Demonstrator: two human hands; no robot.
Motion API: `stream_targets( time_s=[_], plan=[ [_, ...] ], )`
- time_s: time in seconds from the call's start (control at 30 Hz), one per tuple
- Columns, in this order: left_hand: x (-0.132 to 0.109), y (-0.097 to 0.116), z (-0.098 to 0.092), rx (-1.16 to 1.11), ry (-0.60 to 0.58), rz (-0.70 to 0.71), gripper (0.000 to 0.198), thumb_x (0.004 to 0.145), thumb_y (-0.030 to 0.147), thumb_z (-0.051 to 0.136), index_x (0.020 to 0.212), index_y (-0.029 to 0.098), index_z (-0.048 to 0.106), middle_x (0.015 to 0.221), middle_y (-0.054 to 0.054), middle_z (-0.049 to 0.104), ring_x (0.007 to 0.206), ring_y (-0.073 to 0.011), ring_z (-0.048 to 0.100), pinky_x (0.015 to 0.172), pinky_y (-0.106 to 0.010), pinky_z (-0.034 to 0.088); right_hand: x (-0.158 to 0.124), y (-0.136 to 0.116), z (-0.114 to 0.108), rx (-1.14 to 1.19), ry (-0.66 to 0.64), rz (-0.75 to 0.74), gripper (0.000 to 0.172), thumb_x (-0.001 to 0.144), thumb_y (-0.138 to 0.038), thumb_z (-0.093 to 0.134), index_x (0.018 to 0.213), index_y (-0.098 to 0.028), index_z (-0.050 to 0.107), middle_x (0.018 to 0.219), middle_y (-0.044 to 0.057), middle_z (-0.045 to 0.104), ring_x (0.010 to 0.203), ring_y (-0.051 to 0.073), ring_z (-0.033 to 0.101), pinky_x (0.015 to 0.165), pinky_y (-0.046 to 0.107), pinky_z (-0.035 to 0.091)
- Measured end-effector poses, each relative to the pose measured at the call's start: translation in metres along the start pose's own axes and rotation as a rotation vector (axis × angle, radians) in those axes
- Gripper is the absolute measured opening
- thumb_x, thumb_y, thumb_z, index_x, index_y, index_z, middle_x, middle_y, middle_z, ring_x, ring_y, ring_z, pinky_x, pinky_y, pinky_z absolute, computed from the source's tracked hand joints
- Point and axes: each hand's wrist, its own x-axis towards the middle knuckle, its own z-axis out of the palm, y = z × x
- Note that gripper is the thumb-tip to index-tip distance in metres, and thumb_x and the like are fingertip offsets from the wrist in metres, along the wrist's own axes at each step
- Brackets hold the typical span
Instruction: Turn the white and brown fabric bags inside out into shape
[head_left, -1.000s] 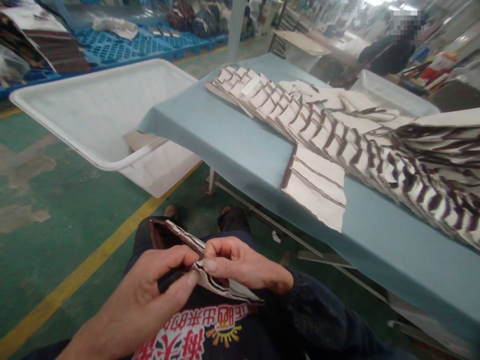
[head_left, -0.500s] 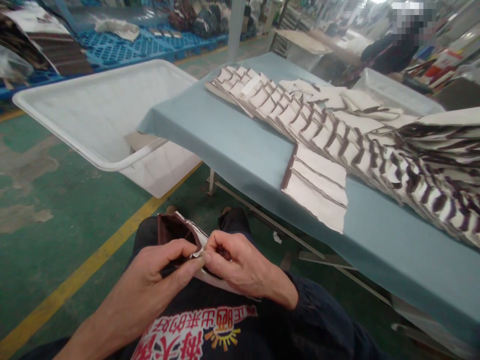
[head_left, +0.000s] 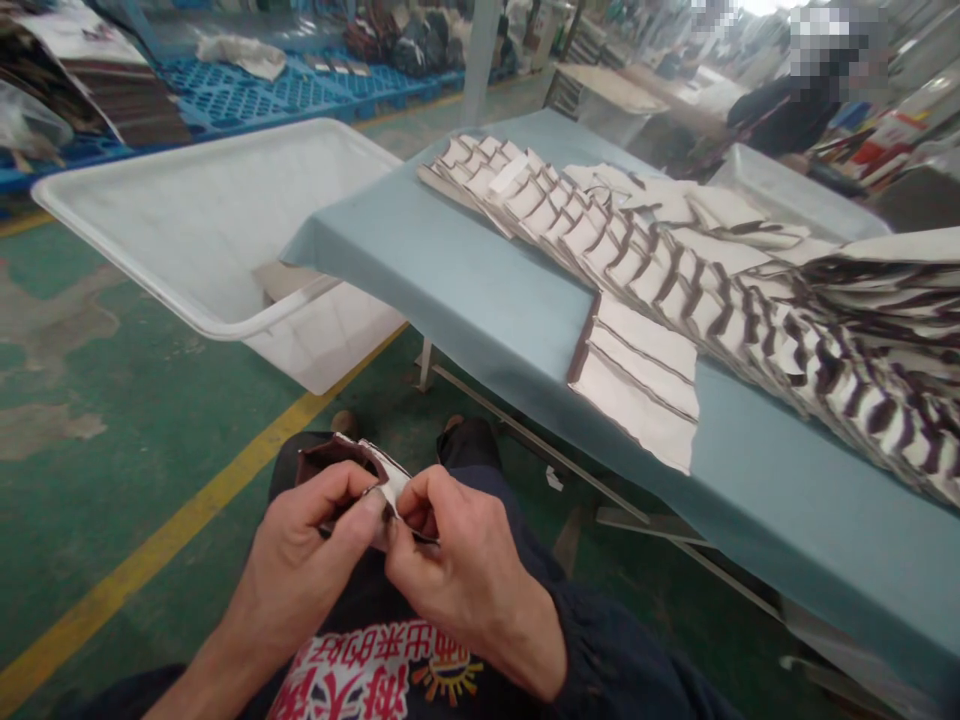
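Note:
A brown and white fabric piece (head_left: pixel 341 458) is held above my lap, its brown inner side facing up at the left. My left hand (head_left: pixel 311 545) pinches its near edge between thumb and forefinger. Close beside it, my right hand (head_left: pixel 465 560) has its fingers closed on the same piece's white edge. The fingertips hide part of the cloth. On the blue-covered table (head_left: pixel 450 265), a single white piece with dark stripes (head_left: pixel 641 375) lies near the front edge, beside a long row of overlapping similar pieces (head_left: pixel 637 250).
A large white bin (head_left: pixel 187 215) stands left of the table, over the green floor. Blue pallets (head_left: pixel 240 95) with bundles lie behind it. A clear plastic box (head_left: pixel 795 190) is at the table's far side. A person in dark clothing (head_left: pixel 787 110) is at the upper right.
Both hands have shifted slightly left with the fabric piece. My right hand has turned, its wrist now lower and its fingers more bent. The camera view has moved slightly.

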Motion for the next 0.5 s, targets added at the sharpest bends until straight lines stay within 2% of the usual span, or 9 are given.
stream_targets(
  time_s=[0.1,0.23,0.3,0.4,0.5],
  plan=[
    [-0.003,-0.007,0.007,0.002,0.097,-0.06,0.038,0.094,0.044,0.067,0.06,0.028,0.059,0.053,0.006,0.054,0.047,-0.0139,0.047,0.047,-0.025,0.04,0.001,0.001,0.019,0.088,0.037,0.084,0.017,0.096,-0.031,0.072,0.092,-0.029,0.056,0.074,-0.004,0.065,0.057,0.015,0.055,0.057,0.028,0.037],
    [-0.005,-0.017,0.017,-0.043,0.146,-0.143,0.041,0.093,0.047,0.069,0.062,0.029,0.049,0.055,0.006,0.048,0.051,-0.0139,0.042,0.049,-0.025,0.039,0.0,0.003,0.029,0.188,0.013,0.091,0.019,0.1,-0.035,0.07,0.092,-0.03,0.054,0.069,-0.007,0.058,0.054,0.014,0.051,0.056,0.028,0.035],
    [-0.004,-0.02,0.016,-0.071,0.108,-0.158,0.046,0.097,0.05,0.07,0.064,0.029,0.047,0.056,0.006,0.048,0.053,-0.014,0.041,0.051,-0.025,0.042,0.001,0.004,0.027,0.238,-0.01,0.087,0.019,0.101,-0.037,0.068,0.092,-0.03,0.053,0.069,-0.007,0.058,0.055,0.014,0.051,0.057,0.028,0.036],
    [-0.001,-0.025,0.005,-0.137,-0.016,-0.169,0.053,0.099,0.059,0.075,0.064,0.027,0.053,0.057,0.005,0.05,0.053,-0.0138,0.041,0.051,-0.024,0.044,0.005,0.006,0.019,0.296,-0.041,0.1,0.017,0.098,-0.037,0.067,0.093,-0.03,0.052,0.073,-0.006,0.06,0.059,0.014,0.051,0.058,0.028,0.038],
    [0.001,-0.033,-0.009,-0.193,-0.14,-0.202,0.061,0.099,0.069,0.08,0.064,0.024,0.058,0.056,0.004,0.051,0.05,-0.0129,0.04,0.047,-0.023,0.04,0.01,0.006,0.008,0.397,-0.149,0.145,0.018,0.096,-0.038,0.069,0.092,-0.029,0.053,0.073,-0.007,0.059,0.06,0.013,0.049,0.058,0.027,0.037]
  ],
)
